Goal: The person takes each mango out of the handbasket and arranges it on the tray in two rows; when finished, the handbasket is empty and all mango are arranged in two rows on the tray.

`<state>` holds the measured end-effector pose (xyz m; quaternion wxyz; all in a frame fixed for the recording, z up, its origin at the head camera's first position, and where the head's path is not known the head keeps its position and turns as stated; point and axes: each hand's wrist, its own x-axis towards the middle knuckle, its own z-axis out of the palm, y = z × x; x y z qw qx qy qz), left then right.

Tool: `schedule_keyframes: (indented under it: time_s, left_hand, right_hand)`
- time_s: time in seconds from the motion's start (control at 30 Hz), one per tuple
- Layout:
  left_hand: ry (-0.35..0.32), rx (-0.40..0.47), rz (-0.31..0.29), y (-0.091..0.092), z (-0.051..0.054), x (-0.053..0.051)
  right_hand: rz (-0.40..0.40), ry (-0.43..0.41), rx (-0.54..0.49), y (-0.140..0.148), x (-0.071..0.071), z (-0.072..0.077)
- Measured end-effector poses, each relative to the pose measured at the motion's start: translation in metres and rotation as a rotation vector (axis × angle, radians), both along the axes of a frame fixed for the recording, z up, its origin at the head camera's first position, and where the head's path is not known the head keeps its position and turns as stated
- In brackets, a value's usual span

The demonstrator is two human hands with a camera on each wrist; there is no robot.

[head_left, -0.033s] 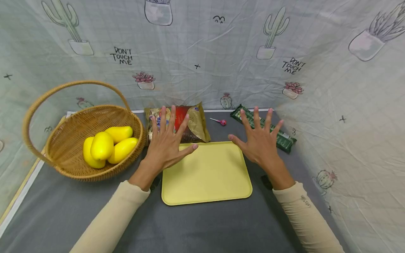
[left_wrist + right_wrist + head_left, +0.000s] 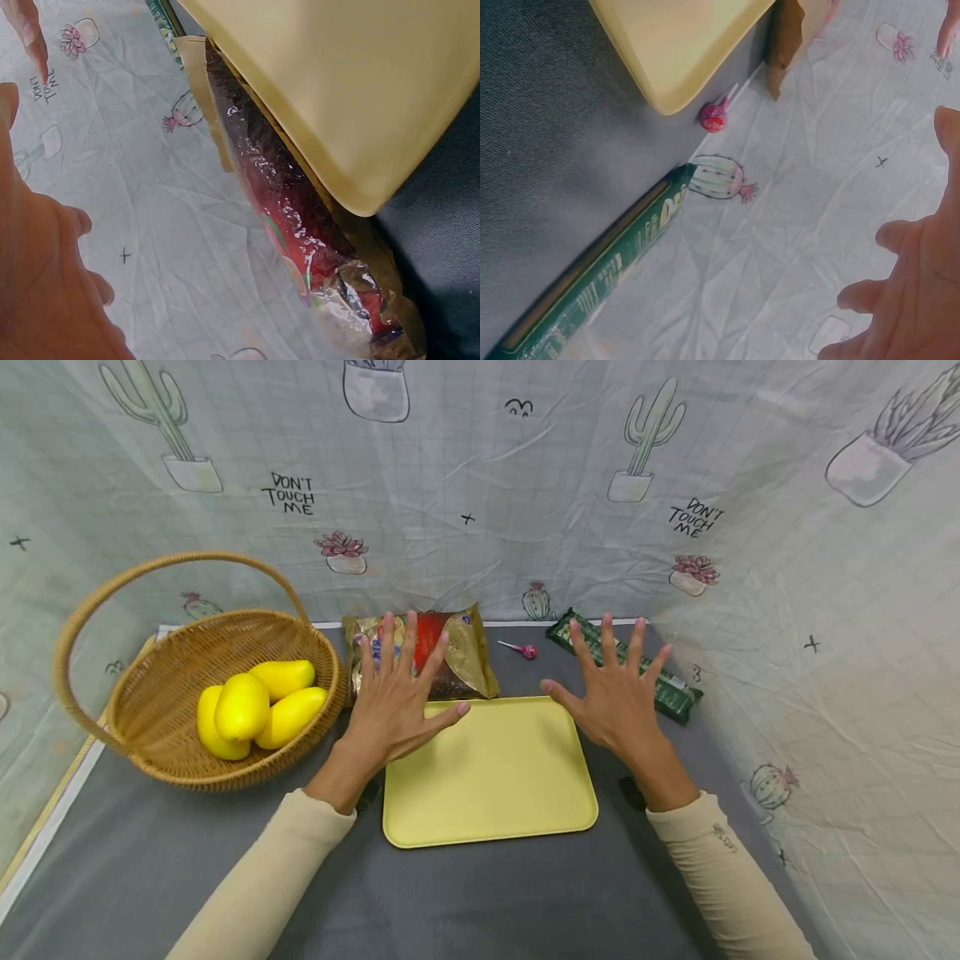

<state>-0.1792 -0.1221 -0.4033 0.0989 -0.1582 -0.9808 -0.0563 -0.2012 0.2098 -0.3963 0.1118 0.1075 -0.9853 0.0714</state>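
Both hands hover with fingers spread, holding nothing. My left hand (image 2: 393, 706) is over the left edge of a yellow tray (image 2: 491, 777), its fingers in front of a gold and red packet (image 2: 472, 652). My right hand (image 2: 617, 706) hangs by the tray's right back corner, partly covering a long green packet (image 2: 675, 695). Between the hands, behind the tray, lies a pink lollipop (image 2: 528, 652). The right wrist view shows the lollipop (image 2: 714, 118) near one end of the green packet (image 2: 600, 277). In the left wrist view the gold and red packet (image 2: 277, 195) lies along the tray (image 2: 352, 90).
At the left stands a wicker basket (image 2: 161, 693) with a tall arched handle, holding several yellow fruits (image 2: 242, 707). A grey cloth (image 2: 465, 902) covers the table. Behind and at the right hangs a pale sheet (image 2: 465, 468) printed with cacti.
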Motion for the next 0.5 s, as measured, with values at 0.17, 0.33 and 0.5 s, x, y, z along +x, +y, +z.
schedule_keyframes:
  time_s: [0.17,0.33,0.5]
  left_hand:
    - [0.008,-0.004,0.011,-0.005,0.002,0.000]
    - [0.012,0.012,0.004,-0.007,0.004,0.001]
    - [0.083,0.129,-0.036,-0.006,0.011,0.016]
  right_hand:
    - [0.016,-0.005,-0.002,-0.007,-0.003,0.002]
    - [0.033,0.026,-0.021,-0.011,-0.005,0.006]
    - [0.114,0.100,-0.125,-0.017,0.004,0.011]
